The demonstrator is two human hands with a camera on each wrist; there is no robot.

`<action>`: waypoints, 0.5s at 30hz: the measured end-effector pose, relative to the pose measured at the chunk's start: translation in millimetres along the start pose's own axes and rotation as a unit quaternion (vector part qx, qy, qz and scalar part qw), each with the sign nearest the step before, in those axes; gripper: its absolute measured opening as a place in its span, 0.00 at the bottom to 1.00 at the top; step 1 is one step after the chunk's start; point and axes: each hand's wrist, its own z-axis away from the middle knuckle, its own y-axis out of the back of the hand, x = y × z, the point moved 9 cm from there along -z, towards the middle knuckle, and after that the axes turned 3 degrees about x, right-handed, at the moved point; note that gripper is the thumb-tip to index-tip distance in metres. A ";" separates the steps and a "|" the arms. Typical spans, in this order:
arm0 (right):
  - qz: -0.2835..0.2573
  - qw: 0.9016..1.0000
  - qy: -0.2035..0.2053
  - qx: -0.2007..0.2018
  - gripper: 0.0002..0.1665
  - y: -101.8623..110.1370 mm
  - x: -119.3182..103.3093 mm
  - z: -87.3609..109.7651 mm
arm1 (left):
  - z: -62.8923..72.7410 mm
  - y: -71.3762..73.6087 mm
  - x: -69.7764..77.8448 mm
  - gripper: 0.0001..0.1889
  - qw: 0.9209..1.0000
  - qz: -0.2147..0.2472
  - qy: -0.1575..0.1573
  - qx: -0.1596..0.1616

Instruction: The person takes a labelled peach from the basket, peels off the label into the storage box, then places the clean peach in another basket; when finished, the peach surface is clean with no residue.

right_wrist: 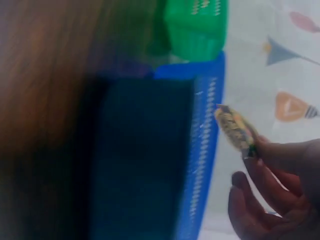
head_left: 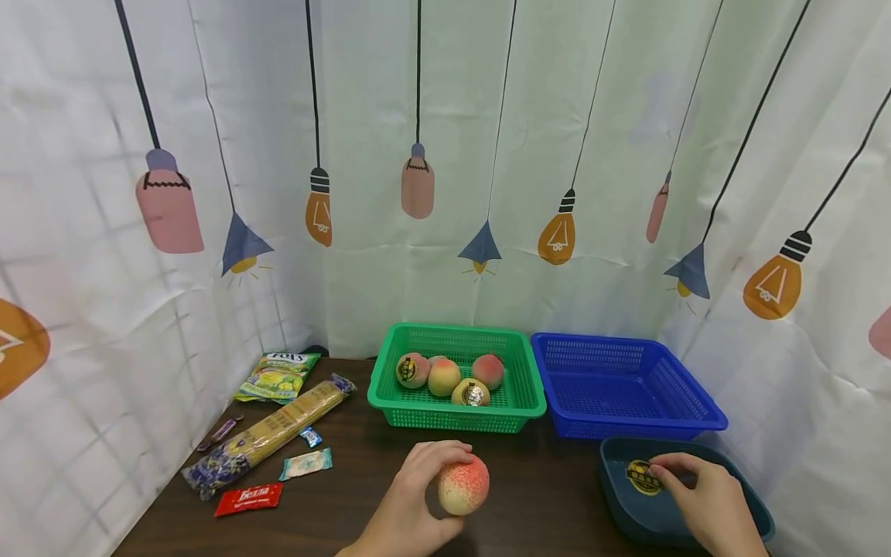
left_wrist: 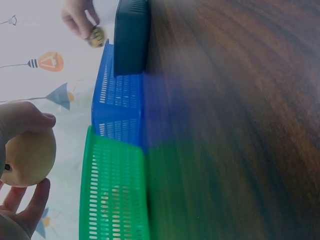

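Peach (head_left: 462,485), pale yellow with a red-speckled top, is held up over the table (head_left: 550,495) by the left hand (head_left: 411,503). It is gripped between the thumb and the fingers, which are curved around its side, and most of the fruit is left uncovered. At the right, a small black-and-gold packet (head_left: 643,477) is pinched between the thumb and fingertips of the right hand (head_left: 710,495); the remaining fingers are seen bent in the right wrist view. The packet is held above the dark teal tub (head_left: 647,514), clear of its rim.

On the left side of the table, a red sweet (head_left: 248,499) is seen nearest, with a pale blue-and-white sweet (head_left: 306,463) and a small blue sweet (head_left: 311,436) beyond it. Beside them a long yellow pack (head_left: 278,425) is laid at a slant, with a purple sweet (head_left: 224,430) at its left. Farther back, a green-and-yellow bag (head_left: 278,377) is placed near the curtain (head_left: 390,286).

Behind the peach, several other peaches (head_left: 444,377) are held in a green basket (head_left: 452,418). Black-and-gold marks are seen on two of them. Next to it, a blue basket (head_left: 640,428) is set just behind the tub. The curtain, printed with hanging lamps (head_left: 418,186), is hung at the back and sides.
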 end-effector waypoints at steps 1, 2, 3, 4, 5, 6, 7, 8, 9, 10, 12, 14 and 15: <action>0.003 1.000 -0.001 -0.010 0.18 -2.5 5.0 -1.1 | 0.1 -0.5 -0.5 0.47 1.000 0.001 0.005 -0.002; 0.007 1.000 -0.004 -0.017 0.17 -4.5 9.2 -1.8 | 0.2 -0.6 -0.7 0.47 1.000 0.001 0.008 -0.003; 0.011 1.000 -0.006 -0.021 0.17 -6.2 12.9 -2.3 | 0.1 -0.7 -0.9 0.47 1.000 0.002 0.010 -0.003; 0.015 1.000 -0.008 -0.023 0.17 -7.4 16.0 -2.6 | -0.1 -0.7 -0.7 0.47 1.000 0.001 0.011 -0.003; 0.017 1.000 -0.010 -0.023 0.19 -8.0 18.7 -3.0 | -0.2 -0.6 -0.3 0.47 1.000 0.000 0.010 -0.003; 0.019 0.999 -0.012 -0.023 0.20 -8.4 20.9 -3.4 | -0.4 -0.7 -0.3 0.47 1.000 -0.001 0.011 -0.003; 0.020 0.999 -0.013 -0.021 0.22 -8.4 22.4 -3.7 | -0.5 -0.8 -0.1 0.47 1.000 -0.002 0.010 -0.003; 0.021 1.000 -0.013 -0.018 0.23 -7.9 23.6 -4.0 | -0.6 -1.0 -0.1 0.47 1.000 -0.002 0.011 -0.003; 0.020 1.000 -0.012 -0.014 0.25 -6.9 24.6 -4.5 | -0.7 -1.3 -0.4 0.47 1.000 -0.001 0.013 -0.003; 0.020 1.000 -0.011 -0.008 0.26 -5.4 25.8 -5.2 | -0.7 -1.7 -0.3 0.47 1.000 0.000 0.013 -0.004; 0.016 1.000 -0.011 0.006 0.29 -0.8 28.4 -7.3 | -0.7 -3.0 -0.1 0.47 1.000 0.004 0.013 -0.005; 0.008 1.000 -0.013 0.019 0.31 5.8 32.8 -11.9 | -0.8 -4.6 0.4 0.47 1.000 0.008 0.012 -0.007; 0.002 1.000 -0.016 0.027 0.33 9.9 35.9 -15.3 | -0.9 -5.8 0.9 0.47 1.000 0.010 0.010 -0.008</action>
